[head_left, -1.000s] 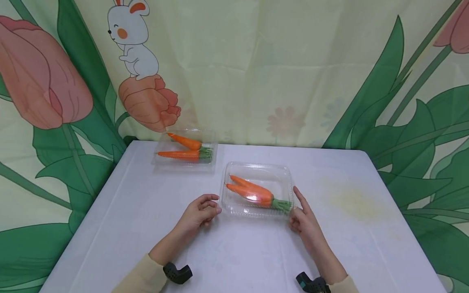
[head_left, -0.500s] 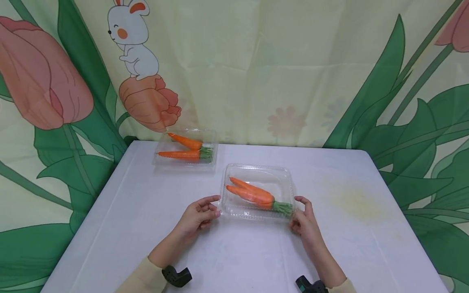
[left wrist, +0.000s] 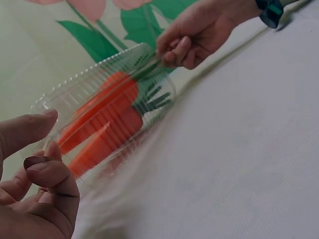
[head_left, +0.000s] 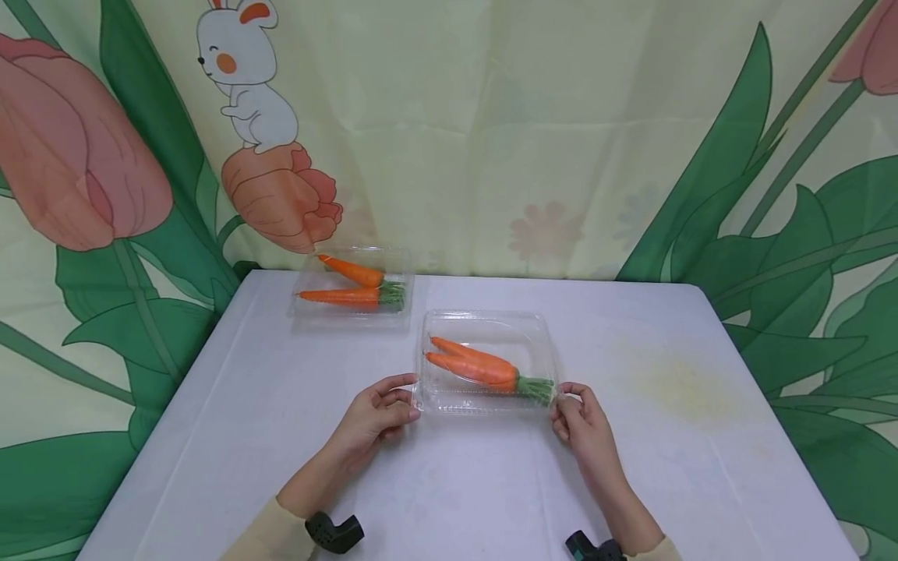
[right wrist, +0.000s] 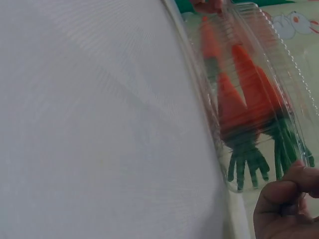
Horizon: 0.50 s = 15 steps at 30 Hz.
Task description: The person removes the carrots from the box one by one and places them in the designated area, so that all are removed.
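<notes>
A clear plastic clamshell box (head_left: pixel 533 339) with its lid down stands at the middle of the table. Two orange carrots (head_left: pixel 477 368) with green tops lie inside, tips to the left. At its left front corner, my left hand (head_left: pixel 372 421) pinches the rim between thumb and curled fingers, as the left wrist view shows up close. My right hand (head_left: pixel 588 428) grips the right front corner beside the green tops, index finger bent over the edge. In the right wrist view, that hand's thumb and finger (right wrist: pixel 286 196) close on the rim.
Behind and to the left, a second clear box (head_left: pixel 309 315) holds two more carrots (head_left: pixel 344 297). A white cloth covers the table (head_left: pixel 477 491). A printed curtain (head_left: pixel 435 140) with tulips and a rabbit hangs at the table's far edge.
My right index finger, stretched out along the box's side a second ago, has bent down to the corner. The left hand's fingers stay at the left corner. The second box has not moved.
</notes>
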{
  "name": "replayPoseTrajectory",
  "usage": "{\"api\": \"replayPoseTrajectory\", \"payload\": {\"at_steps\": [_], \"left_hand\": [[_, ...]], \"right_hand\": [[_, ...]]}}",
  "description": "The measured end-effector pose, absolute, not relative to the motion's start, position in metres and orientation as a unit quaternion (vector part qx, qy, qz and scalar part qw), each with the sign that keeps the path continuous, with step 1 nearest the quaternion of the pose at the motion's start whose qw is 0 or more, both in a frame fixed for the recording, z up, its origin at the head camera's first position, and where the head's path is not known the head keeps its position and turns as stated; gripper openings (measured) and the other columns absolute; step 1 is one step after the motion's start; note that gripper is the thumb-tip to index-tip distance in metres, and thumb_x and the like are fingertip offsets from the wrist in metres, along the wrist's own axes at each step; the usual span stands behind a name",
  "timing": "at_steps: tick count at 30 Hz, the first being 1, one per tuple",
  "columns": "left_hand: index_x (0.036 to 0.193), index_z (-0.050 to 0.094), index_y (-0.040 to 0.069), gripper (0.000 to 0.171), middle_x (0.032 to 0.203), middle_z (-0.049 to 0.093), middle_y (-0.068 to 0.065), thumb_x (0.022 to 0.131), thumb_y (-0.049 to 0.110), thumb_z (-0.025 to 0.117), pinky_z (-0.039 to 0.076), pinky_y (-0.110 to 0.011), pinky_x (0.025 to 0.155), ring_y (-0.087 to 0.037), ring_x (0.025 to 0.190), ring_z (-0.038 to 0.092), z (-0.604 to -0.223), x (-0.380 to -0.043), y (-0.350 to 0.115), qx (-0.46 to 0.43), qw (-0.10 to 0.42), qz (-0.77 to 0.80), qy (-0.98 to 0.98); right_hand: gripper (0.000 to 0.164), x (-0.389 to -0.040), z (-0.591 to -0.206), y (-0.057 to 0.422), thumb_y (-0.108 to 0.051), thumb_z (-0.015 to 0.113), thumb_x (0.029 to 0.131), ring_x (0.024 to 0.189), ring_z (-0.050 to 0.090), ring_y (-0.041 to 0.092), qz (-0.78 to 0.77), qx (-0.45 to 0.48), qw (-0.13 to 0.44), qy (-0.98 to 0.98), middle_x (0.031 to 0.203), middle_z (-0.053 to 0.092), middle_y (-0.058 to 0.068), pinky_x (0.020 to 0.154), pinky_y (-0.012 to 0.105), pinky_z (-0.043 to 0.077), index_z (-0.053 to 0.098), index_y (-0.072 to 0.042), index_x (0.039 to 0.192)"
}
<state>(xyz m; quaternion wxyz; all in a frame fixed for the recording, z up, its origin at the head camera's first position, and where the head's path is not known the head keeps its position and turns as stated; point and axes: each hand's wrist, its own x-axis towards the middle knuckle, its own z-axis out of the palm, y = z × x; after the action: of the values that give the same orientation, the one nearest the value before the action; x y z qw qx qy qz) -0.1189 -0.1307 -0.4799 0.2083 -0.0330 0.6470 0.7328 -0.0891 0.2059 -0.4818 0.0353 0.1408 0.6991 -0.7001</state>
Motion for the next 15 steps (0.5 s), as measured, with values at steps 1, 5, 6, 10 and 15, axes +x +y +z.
{"api": "replayPoseTrajectory", "payload": {"at_steps": [1, 5, 6, 10, 15], "left_hand": [[0.142, 0.052, 0.001, 0.063, 0.097, 0.065, 0.0, 0.085, 0.001, 0.079, 0.037, -0.021, 0.054, -0.009, 0.069, 0.053, -0.4793, -0.1187, -0.1308, -0.031, 0.207, 0.732, 0.649], [0.142, 0.052, 0.0, 0.062, 0.096, 0.066, 0.0, 0.086, 0.0, 0.079, 0.039, -0.021, 0.055, -0.008, 0.07, 0.056, -0.478, -0.1186, -0.1296, -0.03, 0.203, 0.726, 0.657], [0.141, 0.053, 0.0, 0.061, 0.096, 0.066, 0.0, 0.086, 0.0, 0.079, 0.04, -0.021, 0.055, -0.009, 0.07, 0.057, -0.4785, -0.1186, -0.1296, -0.032, 0.202, 0.724, 0.659], [0.141, 0.053, -0.001, 0.059, 0.097, 0.066, -0.002, 0.088, -0.001, 0.078, 0.04, -0.021, 0.055, -0.009, 0.071, 0.058, -0.4812, -0.1185, -0.1308, -0.039, 0.202, 0.723, 0.66], [0.141, 0.053, -0.001, 0.058, 0.097, 0.066, -0.003, 0.088, -0.001, 0.078, 0.039, -0.021, 0.054, -0.01, 0.07, 0.055, -0.4824, -0.1182, -0.1306, -0.042, 0.195, 0.721, 0.664]], "right_hand": [[0.022, -0.0893, -0.482, 0.2054, -0.01, 0.041, 0.11, 0.062, 0.044, 0.004, -0.699, 0.139, 0.031, 0.701, 0.082, 0.056, 0.0, 0.058, 0.018, 0.041, 0.04, -0.001, 0.13], [0.023, -0.0886, -0.4797, 0.2029, -0.014, 0.045, 0.111, 0.063, 0.047, 0.004, -0.688, 0.142, 0.014, 0.711, 0.083, 0.056, 0.0, 0.058, 0.017, 0.043, 0.044, 0.003, 0.127], [0.023, -0.0884, -0.479, 0.2018, -0.014, 0.045, 0.111, 0.063, 0.047, 0.004, -0.686, 0.145, 0.011, 0.713, 0.083, 0.056, 0.0, 0.058, 0.017, 0.043, 0.045, 0.004, 0.125], [0.022, -0.0874, -0.4779, 0.1995, -0.015, 0.047, 0.111, 0.061, 0.046, 0.005, -0.678, 0.143, 0.004, 0.721, 0.082, 0.055, 0.002, 0.057, 0.018, 0.042, 0.05, 0.006, 0.115], [0.024, -0.0871, -0.4798, 0.1979, -0.019, 0.048, 0.111, 0.061, 0.048, 0.006, -0.653, 0.142, -0.008, 0.744, 0.078, 0.055, 0.002, 0.055, 0.019, 0.042, 0.052, 0.003, 0.104]]}}
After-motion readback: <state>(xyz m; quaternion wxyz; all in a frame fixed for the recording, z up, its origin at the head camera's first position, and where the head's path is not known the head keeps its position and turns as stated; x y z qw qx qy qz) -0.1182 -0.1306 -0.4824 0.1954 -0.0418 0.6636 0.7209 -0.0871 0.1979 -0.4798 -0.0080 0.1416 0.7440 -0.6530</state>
